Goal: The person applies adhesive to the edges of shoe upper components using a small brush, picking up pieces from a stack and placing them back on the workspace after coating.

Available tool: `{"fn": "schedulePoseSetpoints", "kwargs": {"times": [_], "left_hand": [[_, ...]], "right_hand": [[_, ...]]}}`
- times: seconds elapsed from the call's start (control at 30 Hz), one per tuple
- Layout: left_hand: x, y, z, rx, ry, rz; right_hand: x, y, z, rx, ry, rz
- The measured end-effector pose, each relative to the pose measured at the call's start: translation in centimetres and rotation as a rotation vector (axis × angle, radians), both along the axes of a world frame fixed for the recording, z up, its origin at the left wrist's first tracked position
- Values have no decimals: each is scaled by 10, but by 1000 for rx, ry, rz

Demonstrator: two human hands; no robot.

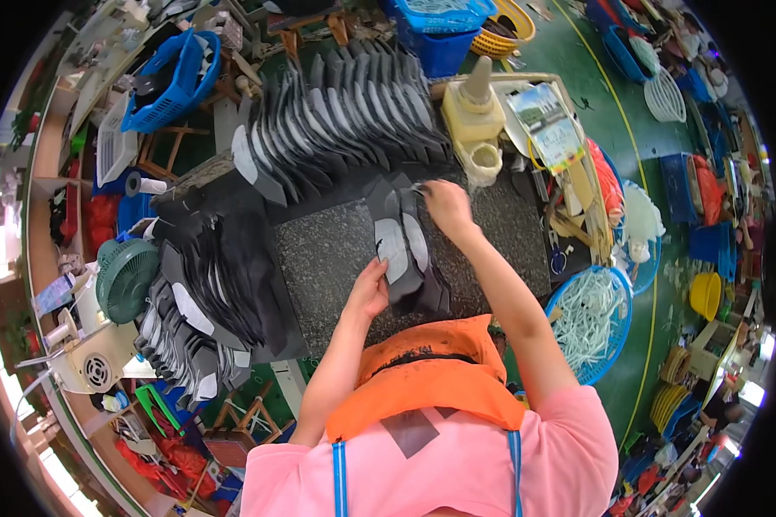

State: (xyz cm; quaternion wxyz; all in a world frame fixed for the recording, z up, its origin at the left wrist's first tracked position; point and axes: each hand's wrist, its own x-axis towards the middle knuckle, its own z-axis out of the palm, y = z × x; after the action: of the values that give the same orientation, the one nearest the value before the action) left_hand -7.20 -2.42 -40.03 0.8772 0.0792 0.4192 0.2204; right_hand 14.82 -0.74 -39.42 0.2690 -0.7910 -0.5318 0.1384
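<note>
A flat dark cut piece with a pale patch lies over the speckled grey work board. My left hand pinches its lower left edge, thumb on top. Similar dark pieces overlap beside and under it, one with a narrower pale patch. My right hand is closed at the far upper end of these pieces. Something small shows at its fingertips, too small to name. Beyond my hands stands a long fanned row of like pieces.
More dark pieces are heaped to the left, near a green fan. A cream container with a cone-shaped top stands at the far right of the board. Blue baskets with pale strips stand on the right. Scissors lie near the right edge.
</note>
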Motion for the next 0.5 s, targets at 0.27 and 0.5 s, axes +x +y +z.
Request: {"fn": "schedulePoseSetpoints", "kwargs": {"times": [0.27, 0.5], "left_hand": [[-71, 115, 66, 653, 248, 234], [-129, 294, 4, 795, 364, 366]], "right_hand": [[37, -67, 46, -103, 430, -390], [1, -72, 37, -107, 658, -432]]}}
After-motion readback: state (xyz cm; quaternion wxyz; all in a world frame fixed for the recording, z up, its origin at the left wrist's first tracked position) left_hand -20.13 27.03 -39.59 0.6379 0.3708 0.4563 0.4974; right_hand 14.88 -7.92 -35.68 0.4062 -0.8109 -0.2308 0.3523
